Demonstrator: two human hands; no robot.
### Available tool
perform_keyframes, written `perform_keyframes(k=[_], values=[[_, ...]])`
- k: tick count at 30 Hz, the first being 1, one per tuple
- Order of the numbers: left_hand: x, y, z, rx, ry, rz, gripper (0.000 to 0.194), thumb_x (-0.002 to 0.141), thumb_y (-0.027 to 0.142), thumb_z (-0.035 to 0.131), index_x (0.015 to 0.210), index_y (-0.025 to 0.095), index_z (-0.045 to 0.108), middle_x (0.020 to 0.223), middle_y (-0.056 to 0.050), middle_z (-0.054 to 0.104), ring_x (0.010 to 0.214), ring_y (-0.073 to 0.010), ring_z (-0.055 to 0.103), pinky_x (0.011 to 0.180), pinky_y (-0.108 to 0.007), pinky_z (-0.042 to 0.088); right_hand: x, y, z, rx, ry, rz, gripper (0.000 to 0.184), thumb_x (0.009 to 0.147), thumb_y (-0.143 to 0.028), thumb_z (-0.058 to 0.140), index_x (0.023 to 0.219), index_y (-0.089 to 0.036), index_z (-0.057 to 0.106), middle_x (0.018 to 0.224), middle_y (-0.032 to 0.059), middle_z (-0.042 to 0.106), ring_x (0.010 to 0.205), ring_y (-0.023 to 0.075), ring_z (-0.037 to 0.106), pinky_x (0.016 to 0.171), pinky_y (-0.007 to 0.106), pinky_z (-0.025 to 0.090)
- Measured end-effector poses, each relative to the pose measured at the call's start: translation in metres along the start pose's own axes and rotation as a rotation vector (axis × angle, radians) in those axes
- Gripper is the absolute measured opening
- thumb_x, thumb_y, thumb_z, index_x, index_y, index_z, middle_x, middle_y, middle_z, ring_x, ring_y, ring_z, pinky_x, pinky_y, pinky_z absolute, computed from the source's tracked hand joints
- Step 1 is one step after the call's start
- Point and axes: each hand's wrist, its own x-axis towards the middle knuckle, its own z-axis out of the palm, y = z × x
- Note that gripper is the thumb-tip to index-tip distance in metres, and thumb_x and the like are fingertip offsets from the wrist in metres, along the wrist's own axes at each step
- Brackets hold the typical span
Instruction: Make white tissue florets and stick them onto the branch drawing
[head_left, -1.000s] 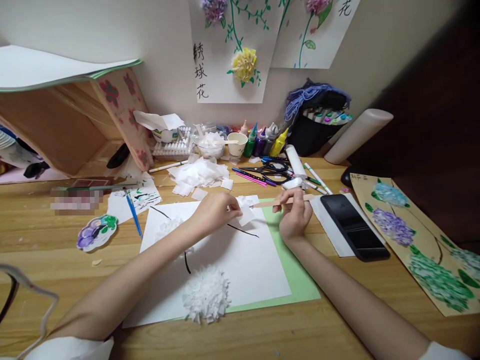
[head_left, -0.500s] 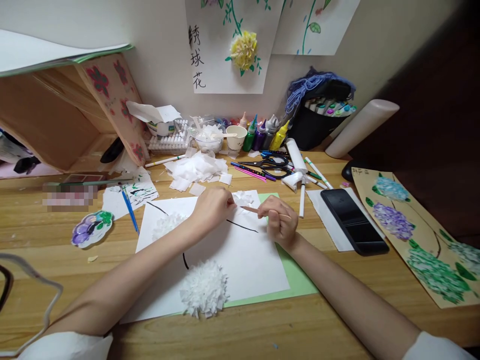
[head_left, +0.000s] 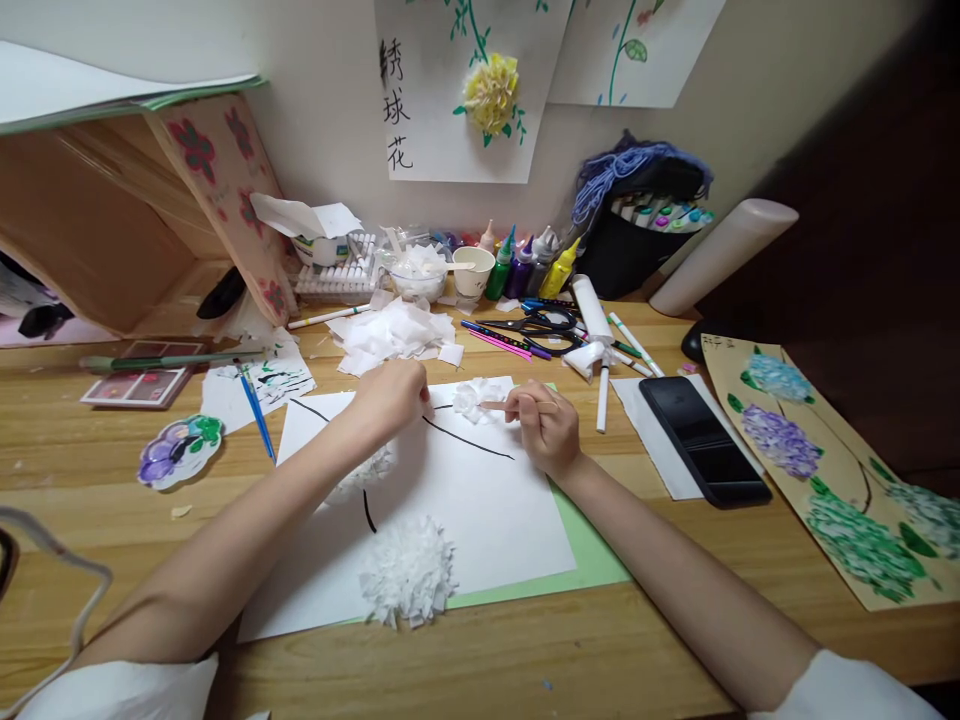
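My right hand [head_left: 547,428] grips a thin brown wooden stick [head_left: 496,405], its tip at the small white paper flower [head_left: 475,398] on the far edge of the white sheet [head_left: 480,520]. Fingers closed, my left hand [head_left: 391,398] is beside the pile of white tissue squares [head_left: 397,335]; its fingertips point down and what they may hold is hidden. My left forearm partly covers a second tissue flower [head_left: 367,472]. Nearest me lies a large fluffy white flower [head_left: 409,572]. Black stem lines mark the sheet, which rests on green paper [head_left: 592,560].
Behind the sheet are black scissors [head_left: 536,325], pens, paint bottles [head_left: 521,265], a paper cup [head_left: 472,272] and a bowl of tissue [head_left: 418,272]. A phone [head_left: 701,440] and a painted flower sheet [head_left: 840,470] lie right. A paint palette [head_left: 178,452] and brushes [head_left: 256,415] are left.
My left hand has moved left, away from the small flower to the tissue pile's near edge. My right hand has shifted slightly left, bringing the stick's tip to the small flower.
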Motion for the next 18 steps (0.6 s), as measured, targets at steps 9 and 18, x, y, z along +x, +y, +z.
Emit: perform_keyframes(k=[9,18], values=[[-0.0020,0.0014,-0.0046,0.085,-0.123,0.000,0.016,0.067,0.016,0.058,0.077,0.020,0.070,0.090,-0.007,0.070,0.083,-0.0216,0.061,0.066,-0.027,0.043,0.0061,-0.0002,0.0093,0.106,0.079,0.355,0.035,0.094,-0.037,0.029,0.070,-0.021,0.049,0.056,-0.0020,0.051,0.050,0.0116,0.053,0.054,0.025,0.040],[0.0002,-0.0025,-0.0038,0.072,-0.133,0.008,0.016,0.067,0.019,0.059,0.077,0.021,0.071,0.090,-0.006,0.070,0.083,-0.0221,0.061,0.063,-0.026,0.043,-0.0015,-0.0037,0.0060,0.224,0.282,0.324,0.040,0.094,-0.038,0.031,0.063,-0.020,0.049,0.058,-0.0023,0.050,0.045,0.0091,0.050,0.045,0.024,0.038]])
